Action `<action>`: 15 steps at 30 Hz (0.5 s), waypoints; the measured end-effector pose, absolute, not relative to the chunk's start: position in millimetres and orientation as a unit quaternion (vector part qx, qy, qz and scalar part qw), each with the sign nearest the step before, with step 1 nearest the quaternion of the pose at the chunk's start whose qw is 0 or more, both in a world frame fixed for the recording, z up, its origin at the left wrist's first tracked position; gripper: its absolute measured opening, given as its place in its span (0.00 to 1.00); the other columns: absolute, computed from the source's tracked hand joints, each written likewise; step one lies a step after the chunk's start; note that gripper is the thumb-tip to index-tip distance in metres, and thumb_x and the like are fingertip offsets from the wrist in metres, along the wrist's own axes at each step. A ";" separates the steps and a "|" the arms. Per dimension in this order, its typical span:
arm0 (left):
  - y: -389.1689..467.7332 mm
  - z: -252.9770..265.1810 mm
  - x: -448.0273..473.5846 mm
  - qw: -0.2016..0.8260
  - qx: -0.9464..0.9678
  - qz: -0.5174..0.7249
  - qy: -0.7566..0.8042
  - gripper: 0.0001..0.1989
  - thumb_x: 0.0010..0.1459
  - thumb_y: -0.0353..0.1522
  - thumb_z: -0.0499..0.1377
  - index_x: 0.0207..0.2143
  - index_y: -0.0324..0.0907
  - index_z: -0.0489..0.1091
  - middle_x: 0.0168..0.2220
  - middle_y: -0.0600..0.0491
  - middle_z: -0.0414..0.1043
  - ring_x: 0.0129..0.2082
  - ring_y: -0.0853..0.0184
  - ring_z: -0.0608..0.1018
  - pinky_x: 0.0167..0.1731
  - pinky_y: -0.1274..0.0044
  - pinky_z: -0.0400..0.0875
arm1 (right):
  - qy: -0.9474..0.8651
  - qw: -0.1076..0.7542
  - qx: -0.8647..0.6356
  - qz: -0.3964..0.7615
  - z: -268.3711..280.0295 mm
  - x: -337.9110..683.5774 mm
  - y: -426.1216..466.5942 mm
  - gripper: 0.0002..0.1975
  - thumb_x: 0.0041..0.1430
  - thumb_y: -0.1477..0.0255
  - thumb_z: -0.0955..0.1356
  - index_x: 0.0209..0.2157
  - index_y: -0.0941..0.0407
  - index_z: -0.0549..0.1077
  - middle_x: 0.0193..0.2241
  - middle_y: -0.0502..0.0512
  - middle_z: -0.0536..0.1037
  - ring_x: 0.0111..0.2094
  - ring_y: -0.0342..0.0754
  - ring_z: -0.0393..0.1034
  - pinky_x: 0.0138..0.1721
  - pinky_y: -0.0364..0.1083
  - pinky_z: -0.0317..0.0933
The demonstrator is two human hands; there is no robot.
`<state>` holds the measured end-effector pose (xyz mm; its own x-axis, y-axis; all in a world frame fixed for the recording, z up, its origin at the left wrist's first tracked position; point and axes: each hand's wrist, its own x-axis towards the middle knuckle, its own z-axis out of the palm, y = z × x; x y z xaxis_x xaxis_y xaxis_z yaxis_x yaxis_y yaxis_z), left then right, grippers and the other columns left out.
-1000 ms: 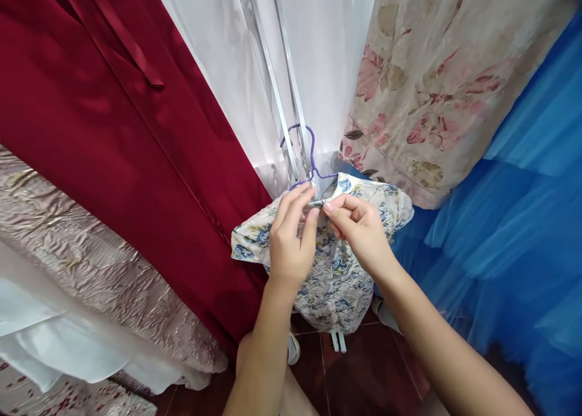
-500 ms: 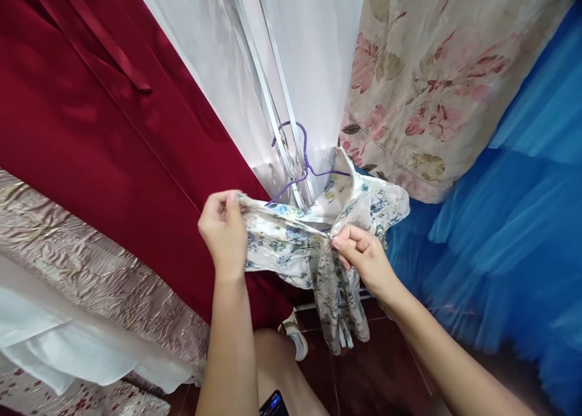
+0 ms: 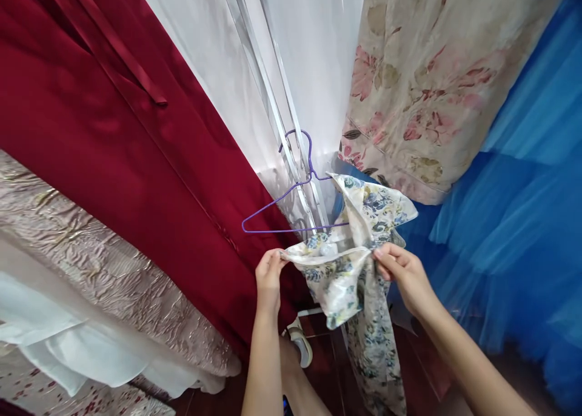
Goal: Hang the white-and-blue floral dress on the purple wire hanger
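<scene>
So the blouse (image 3: 373, 295) is half on the purple hanger (image 3: 282, 230), centre of the scene and a bit right. Its long axis runs far to near, with the shoulders at the far end and the body dropping toward the near edge. One short sleeve sticks out right. The hanger lies crosswise, hook pointing far, left end bare and poking left toward the red cloth (image 3: 150, 179).

Left hand (image 3: 269, 273) has fingertips clamped on the left end of the blouse's pale edge; right hand (image 3: 404, 273) has thumb and fingers pinched on the same edge further right, so it's pulled pretty taut between them.

Hanger's right end is hidden inside the blouse, the hem is cut off at the near edge, and I can't tell if the flap hanging between the hands is the other sleeve. Some dark thing with a blue glint by the leg (image 3: 302, 385) is mostly hidden too.

Looks-wise: thin, whitish, blue and yellowish flowers, pretty crumpled
</scene>
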<state>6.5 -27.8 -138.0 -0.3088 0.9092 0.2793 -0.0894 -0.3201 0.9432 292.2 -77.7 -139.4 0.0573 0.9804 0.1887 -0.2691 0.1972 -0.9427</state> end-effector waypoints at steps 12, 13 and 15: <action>-113.1 -72.2 118.7 0.453 0.605 0.565 0.331 0.10 0.67 0.35 0.56 0.37 0.39 0.73 0.37 0.49 0.75 0.40 0.65 0.76 0.44 0.76 0.69 | -0.406 0.596 -0.532 0.444 -207.8 336.1 -116.5 0.22 0.60 0.52 0.69 0.24 0.56 0.69 0.16 0.44 0.59 0.20 0.41 0.49 0.23 0.43 0.46; -121.2 -68.2 124.8 0.463 0.621 0.550 0.314 0.10 0.68 0.34 0.55 0.37 0.39 0.74 0.37 0.49 0.75 0.40 0.65 0.77 0.44 0.75 0.69 | -0.424 0.590 -0.530 0.437 -200.1 334.9 -118.7 0.23 0.61 0.51 0.68 0.25 0.56 0.70 0.16 0.45 0.59 0.20 0.42 0.51 0.24 0.43 0.48; -136.4 -63.3 137.1 0.478 0.654 0.516 0.279 0.09 0.67 0.33 0.55 0.38 0.39 0.75 0.38 0.48 0.76 0.42 0.64 0.77 0.46 0.73 0.70 | -0.473 0.549 -0.517 0.456 -183.8 332.8 -124.3 0.24 0.63 0.49 0.65 0.28 0.56 0.75 0.19 0.49 0.67 0.24 0.46 0.61 0.29 0.45 0.57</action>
